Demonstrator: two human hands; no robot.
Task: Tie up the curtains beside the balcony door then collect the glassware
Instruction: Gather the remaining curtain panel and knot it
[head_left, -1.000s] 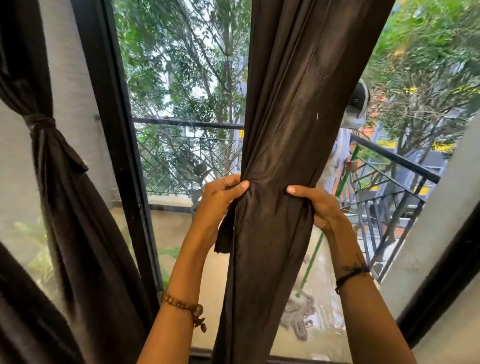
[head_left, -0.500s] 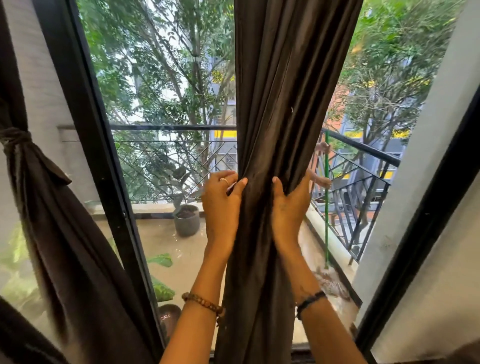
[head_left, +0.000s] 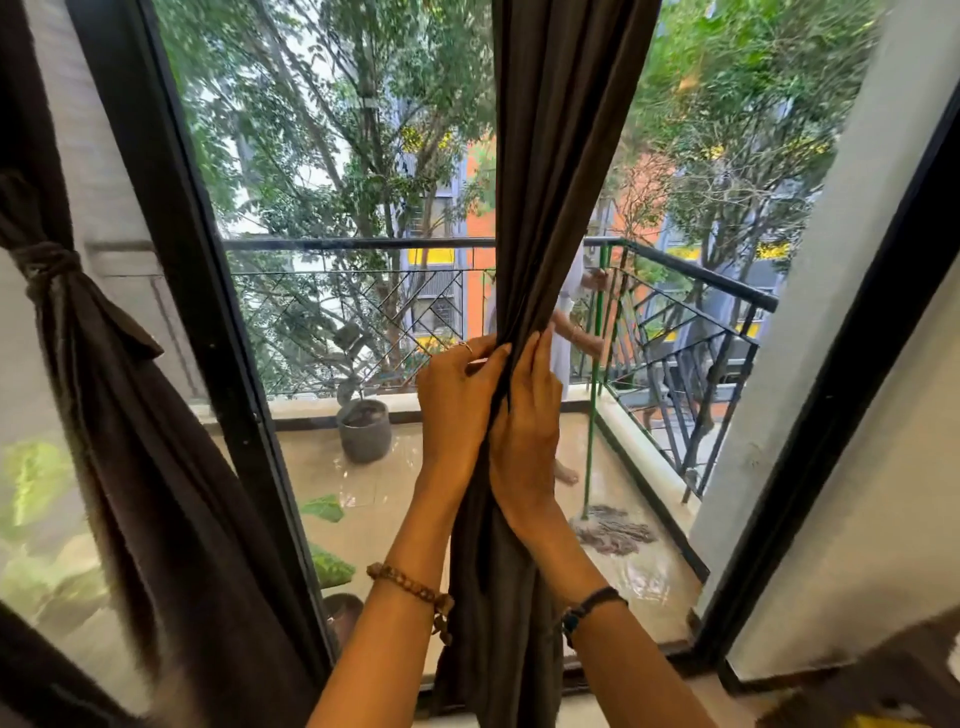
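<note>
A dark brown curtain (head_left: 550, 182) hangs down the middle of the balcony doorway. My left hand (head_left: 456, 400) and my right hand (head_left: 524, 431) wrap around it from either side at mid height and squeeze it into a narrow bunch, fingers curled on the cloth. A second dark curtain (head_left: 119, 426) at the left is knotted with a tie (head_left: 49, 265) and hangs gathered. No glassware is in view.
A black door frame (head_left: 208, 343) stands between the two curtains. Outside, the wet balcony floor holds a grey plant pot (head_left: 364, 431) and a green-handled mop (head_left: 592, 395) held by a person partly hidden behind the curtain. A black railing (head_left: 691, 332) edges the balcony.
My two hands have come together, gathering the middle curtain from a wide spread into a tight bunch. The view has shifted down and left.
</note>
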